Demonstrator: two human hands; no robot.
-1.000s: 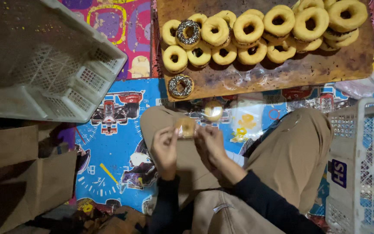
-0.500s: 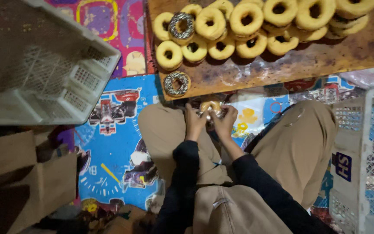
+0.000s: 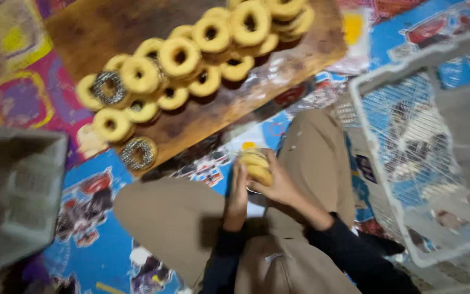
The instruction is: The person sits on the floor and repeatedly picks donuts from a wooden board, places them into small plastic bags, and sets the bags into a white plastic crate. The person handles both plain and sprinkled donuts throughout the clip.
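Bright cartoon-printed floor mat [image 3: 91,247] underfoot, wooden board [image 3: 137,22] of ring doughnuts [image 3: 179,56] ahead, white lattice crate [image 3: 409,147] at right; left hand [image 3: 238,197] and right hand [image 3: 276,182] together grasp a yellow doughnut [image 3: 255,166] over the lap, wrapper indistinct.

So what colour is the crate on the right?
White plastic crate, lattice walls; head view.

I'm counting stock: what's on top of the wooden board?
The board holds a pile of plain yellow doughnuts, overlapping, plus two with dark sprinkles. Clear plastic lies along its near edge. Any doughnuts buried under the pile cannot be seen, and the far end is cropped.
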